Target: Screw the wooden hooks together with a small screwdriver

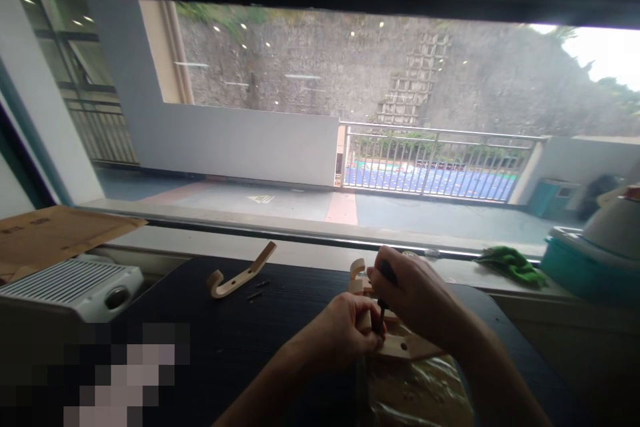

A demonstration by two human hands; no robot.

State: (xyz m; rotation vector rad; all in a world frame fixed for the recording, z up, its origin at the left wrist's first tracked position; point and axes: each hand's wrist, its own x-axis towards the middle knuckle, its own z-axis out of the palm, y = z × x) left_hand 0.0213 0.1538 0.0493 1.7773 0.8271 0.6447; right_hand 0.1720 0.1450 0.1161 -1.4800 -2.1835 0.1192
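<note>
Fingers of my right hand [413,287] wrap round the dark handle of a screwdriver [388,271], whose thin shaft points down past my left fingertips. My left hand [347,327] pinches a pale wooden piece [367,321] close to the shaft; the tip is hidden there. Below the hands lies a flat wooden part [404,347] with a dark hole in it. A curled wooden end [357,269] shows just behind my left hand. Farther left on the dark table [210,340] rests a hook-shaped wooden part [243,280], with two small dark screws [256,295] beside it.
Clear plastic packaging [417,390] lies under the wooden part. A green cloth [513,265] and a teal container [575,263] are on the sill at right. At left stand a white slatted appliance [75,287] and a brown paper envelope [65,233]. A window is ahead.
</note>
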